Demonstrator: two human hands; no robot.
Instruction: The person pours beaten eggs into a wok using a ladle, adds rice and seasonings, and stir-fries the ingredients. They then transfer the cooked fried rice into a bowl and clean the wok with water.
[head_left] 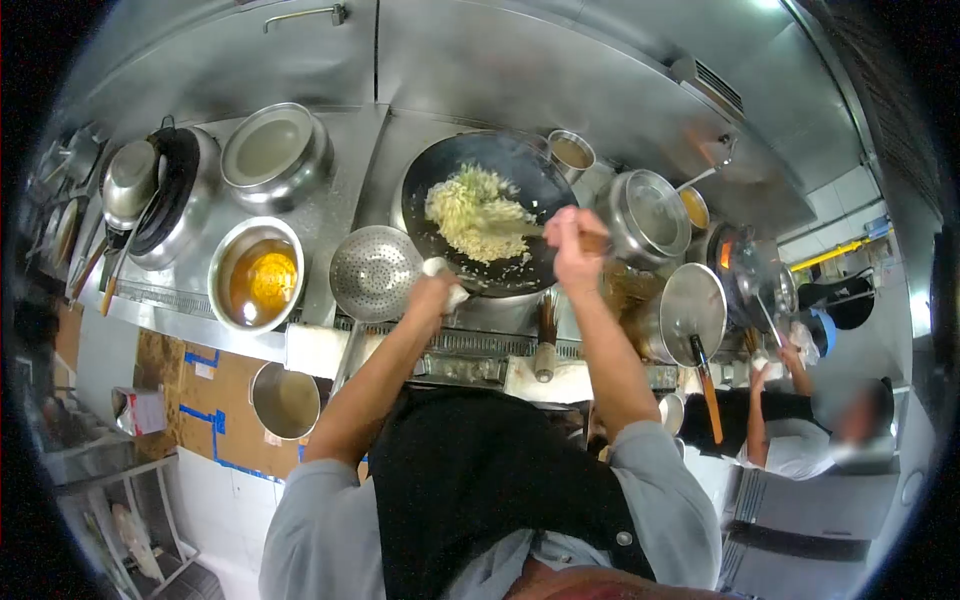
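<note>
A large black wok (pixel 470 150) sits on the stove in front of me, holding a pale yellow heap of fried rice (pixel 475 222) with green bits on top. My left hand (pixel 430 297) grips the wok's near-left rim through a folded white cloth (pixel 455 297). In my right hand (pixel 577 250) is the wooden handle of a spatula (pixel 520 229), closed in the fingers above the wok's right side. Its blade is blurred and partly buried in the rice. A perforated strainer (pixel 376 272) lies just left of my left hand.
Left stand a bowl of orange-yellow liquid (pixel 256 315) and a steel pot (pixel 235 185). On the right are a lidded pot (pixel 655 215), a strainer-topped pot (pixel 692 305) and a wooden-handled utensil (pixel 708 400). A co-worker (pixel 795 440) works at another wok, far right.
</note>
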